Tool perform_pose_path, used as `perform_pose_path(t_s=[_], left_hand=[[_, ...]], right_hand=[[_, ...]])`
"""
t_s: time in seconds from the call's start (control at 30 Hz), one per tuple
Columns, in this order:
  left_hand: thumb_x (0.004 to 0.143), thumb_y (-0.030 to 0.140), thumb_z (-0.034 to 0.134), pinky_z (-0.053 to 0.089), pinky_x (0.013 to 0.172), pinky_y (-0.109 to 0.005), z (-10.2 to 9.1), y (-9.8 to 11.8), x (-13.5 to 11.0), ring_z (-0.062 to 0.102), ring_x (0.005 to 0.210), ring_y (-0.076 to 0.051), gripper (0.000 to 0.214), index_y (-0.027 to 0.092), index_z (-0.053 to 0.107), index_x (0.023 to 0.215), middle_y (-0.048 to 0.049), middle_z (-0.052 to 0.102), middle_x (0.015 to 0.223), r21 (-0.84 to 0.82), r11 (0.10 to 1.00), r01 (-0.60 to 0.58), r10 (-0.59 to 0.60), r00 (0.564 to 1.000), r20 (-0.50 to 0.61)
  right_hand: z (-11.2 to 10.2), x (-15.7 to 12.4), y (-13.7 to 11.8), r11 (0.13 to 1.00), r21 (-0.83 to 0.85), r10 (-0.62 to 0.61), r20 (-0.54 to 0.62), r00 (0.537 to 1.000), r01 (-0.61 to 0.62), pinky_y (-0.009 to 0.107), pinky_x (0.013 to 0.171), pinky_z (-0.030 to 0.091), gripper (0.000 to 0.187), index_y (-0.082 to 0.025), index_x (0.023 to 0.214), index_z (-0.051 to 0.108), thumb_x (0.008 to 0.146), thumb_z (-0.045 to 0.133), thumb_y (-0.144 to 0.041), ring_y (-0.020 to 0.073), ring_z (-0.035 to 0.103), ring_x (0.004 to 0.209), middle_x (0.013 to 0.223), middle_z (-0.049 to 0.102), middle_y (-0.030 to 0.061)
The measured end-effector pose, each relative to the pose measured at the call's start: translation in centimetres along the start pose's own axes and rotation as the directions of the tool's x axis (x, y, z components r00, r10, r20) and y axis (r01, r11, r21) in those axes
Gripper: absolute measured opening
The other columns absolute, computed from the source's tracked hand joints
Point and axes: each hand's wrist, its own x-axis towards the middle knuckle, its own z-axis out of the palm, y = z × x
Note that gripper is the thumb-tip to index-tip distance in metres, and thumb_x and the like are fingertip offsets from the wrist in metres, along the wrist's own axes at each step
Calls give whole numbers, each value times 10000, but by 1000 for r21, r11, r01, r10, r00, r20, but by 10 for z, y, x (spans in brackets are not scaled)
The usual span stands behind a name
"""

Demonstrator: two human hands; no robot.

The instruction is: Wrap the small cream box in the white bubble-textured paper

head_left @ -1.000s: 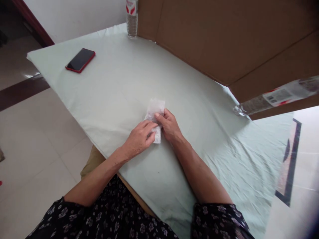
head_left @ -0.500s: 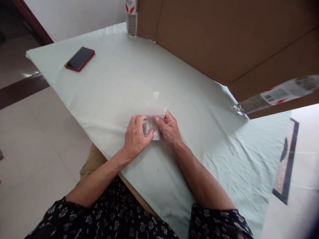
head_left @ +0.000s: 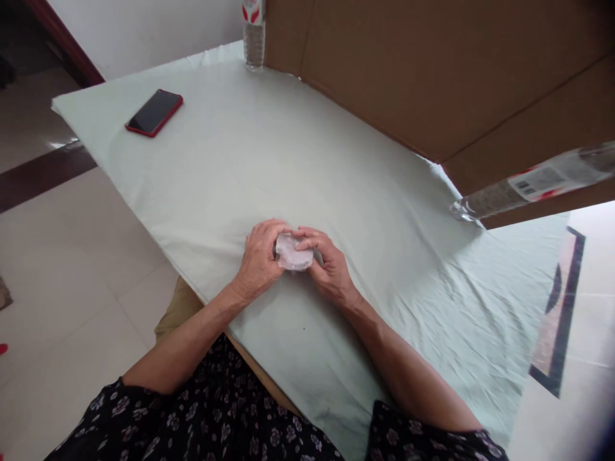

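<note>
The packet, its outstretched end now folded in and seemingly compact, is held between left hand and right hand, fingers half-curled

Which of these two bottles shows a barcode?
The bottle at the picture's right edge; the other bottle, at the cardboard's left end, shows no barcode.

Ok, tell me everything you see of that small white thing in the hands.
The small white thing looks crinkled, like paper or plastic film; I can't tell which. It appears folded or bunched into a compact shape with uneven edges. The left hand holds its left side; the right hand holds the other, with fingers over its top. Whether it touches the cloth is unclear.
</note>
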Motion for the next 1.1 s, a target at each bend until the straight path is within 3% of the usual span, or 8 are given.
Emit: perform_pose_path(t_s=[0.23, 0.43, 0.53, 0.6, 0.77, 0.9, 1.0, 1.1], left_hand=[[797, 190, 666, 484, 1057, -459, -14, -1, 6, 631, 1214, -275, 183, 211, 602, 967, -113, 681, 1253, -121, 993, -12, 31, 987, 158], [765, 173, 709, 384, 1198, -530, -37, -17, 3, 462, 1460, -324, 503, 224, 605, 1255, -164, 521, 1537, -124, 981, -149, 186, 905, 382], [817, 216, 688, 385, 1199, -523, -34, -17, 3, 455, 1468, -322, 490, 212, 595, 1298, -171, 510, 1549, -139, 979, -150, 188, 928, 322], [855, 235, 646, 438, 1153, -480, -30, -13, 8, 537, 1390, -304, 398, 197, 626, 1251, -155, 596, 1459, -188, 978, -89, 138, 953, 269], [881, 351, 633, 561, 788, -320, -26, -6, 22, 689, 892, -199, 399, 163, 632, 1233, -69, 724, 1025, -309, 926, 217, -79, 911, 404], [850, 368, 691, 550, 889, -332, -19, -13, 15, 664, 1020, -199, 638, 183, 487, 1426, -101, 668, 1186, -364, 899, 243, -139, 947, 290], [819, 406, 733, 525, 981, -381, -15, -14, 4, 642, 1078, -214, 654, 190, 503, 1392, -116, 637, 1246, -308, 937, 162, -148, 987, 68], [789, 394, 757, 534, 951, -388, -18, -11, -4, 638, 1040, -219, 580, 199, 567, 1302, -92, 658, 1160, -196, 978, 77, -79, 997, -2]], right_hand=[[-11, -15, -4, 946, -260, -172, 98, 980, 192, 493, 1054, 481, 223, -280, 1155, 610, 933, 630, -288, 280, 642, 1279, 1275, 726, 86], [-9, -14, 10, 909, -295, -277, 102, 956, 295, 482, 1047, 527, 318, -274, 1194, 603, 885, 666, -236, 267, 658, 1259, 1288, 722, 104], [-6, -9, 10, 964, -191, -185, 15, 983, 185, 439, 1032, 532, 231, -271, 1131, 635, 905, 652, -226, 240, 676, 1216, 1251, 736, 92], [-3, -7, 4, 998, -60, -4, -41, 999, 2, 408, 998, 534, 189, -261, 1096, 651, 913, 681, -292, 225, 694, 1139, 1206, 744, 78], [7, -7, -13, 886, 214, 423, -14, 906, -410, 274, 625, 463, 327, -218, 894, 646, 916, 642, -545, 137, 564, 665, 745, 629, -14], [10, -6, -15, 889, 154, 440, -25, 898, -431, 257, 571, 365, 335, -213, 830, 615, 900, 639, -539, 118, 449, 619, 675, 515, -38], [7, -2, -12, 885, 147, 451, -37, 892, -441, 259, 577, 364, 316, -214, 820, 604, 904, 627, -518, 122, 443, 628, 679, 507, -36], [6, 0, -8, 879, 157, 460, -38, 887, -449, 264, 597, 390, 306, -217, 848, 616, 907, 623, -517, 131, 467, 653, 705, 533, -27]])
